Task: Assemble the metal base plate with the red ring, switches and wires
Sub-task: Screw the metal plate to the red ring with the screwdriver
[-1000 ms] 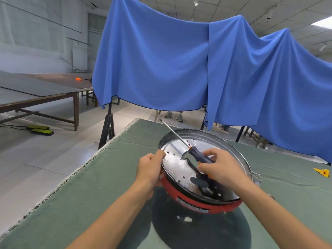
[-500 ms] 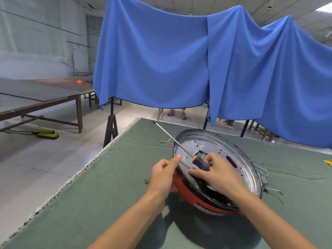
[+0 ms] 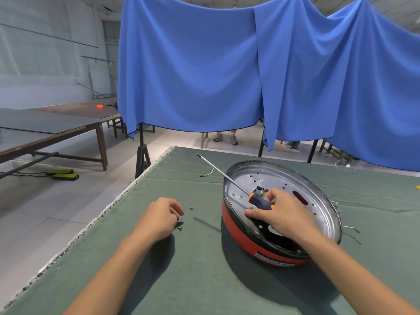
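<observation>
A: Screws (image 3: 180, 228) first. Where do they lie from the red ring (image 3: 241, 233)?

B: On the green worktop (image 3: 172, 264), well to the left of the ring. One sits just beside the left hand (image 3: 161, 215); another (image 3: 191, 208) lies a little further toward the ring.

A: And the left hand itself?

B: Fingers curled down over the near screw, fingertips at the cloth. Whether it already pinches one I cannot tell; the knuckles hide it.

A: The right hand?

B: The right hand (image 3: 278, 213) is over the metal base plate (image 3: 318, 202), which is seated in the ring and tilts toward the person. Its fingers are wrapped round the handle of a screwdriver (image 3: 259, 199). The shaft runs up and to the left, out past the rim, with the tip in the air left of the ring.

A: So the tool points toward the screws' side, not into the plate?

B: Yes. I judge the left hand, being nearer, must carry a screw rightward to a hole, and the driver must swing round, tip down, onto it. Thin wires (image 3: 351, 229) stick out on the ring's right side.
</observation>
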`<state>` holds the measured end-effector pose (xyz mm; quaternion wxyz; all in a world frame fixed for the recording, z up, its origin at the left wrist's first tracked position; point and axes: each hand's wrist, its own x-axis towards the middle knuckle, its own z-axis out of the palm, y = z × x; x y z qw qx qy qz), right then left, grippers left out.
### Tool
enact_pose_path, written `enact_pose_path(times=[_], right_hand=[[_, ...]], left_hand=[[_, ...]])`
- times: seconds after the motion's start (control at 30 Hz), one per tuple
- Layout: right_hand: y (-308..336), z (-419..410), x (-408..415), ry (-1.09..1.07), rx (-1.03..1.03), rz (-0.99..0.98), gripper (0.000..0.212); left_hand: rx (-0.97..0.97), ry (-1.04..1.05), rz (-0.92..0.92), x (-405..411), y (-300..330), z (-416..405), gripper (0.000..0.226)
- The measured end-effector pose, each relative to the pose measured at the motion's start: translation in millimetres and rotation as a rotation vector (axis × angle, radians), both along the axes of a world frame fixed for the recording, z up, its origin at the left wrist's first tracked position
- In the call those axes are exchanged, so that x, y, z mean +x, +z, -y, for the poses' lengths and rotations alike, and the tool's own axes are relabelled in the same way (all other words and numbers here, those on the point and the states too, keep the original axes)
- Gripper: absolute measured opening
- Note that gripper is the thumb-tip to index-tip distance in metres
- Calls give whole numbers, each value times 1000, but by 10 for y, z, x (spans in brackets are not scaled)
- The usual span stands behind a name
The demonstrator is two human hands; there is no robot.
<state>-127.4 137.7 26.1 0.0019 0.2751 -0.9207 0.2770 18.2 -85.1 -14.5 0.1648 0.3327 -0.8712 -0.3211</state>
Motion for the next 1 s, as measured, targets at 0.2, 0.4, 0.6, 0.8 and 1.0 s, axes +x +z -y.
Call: enact_pose_path(times=[0.2, 0.4, 0.6, 0.8, 1.0], right_hand=[[-19, -12, 37, 16, 50, -19, 52], [32, 63, 135, 45, 101, -33, 53], [69, 181, 271, 135, 63, 23, 56], [57, 269, 423, 267, 82, 86, 55], [10, 301, 504, 317, 208, 31, 49]], left_hand=[[-101, -184, 156, 60, -15, 75, 15], [-206, -160, 140, 15, -43, -14, 16], [-142, -77, 3, 14, -117, 31, 13], [-44, 37, -126, 27, -171, 8, 19], [-137, 87, -83, 17, -208, -62, 23]])
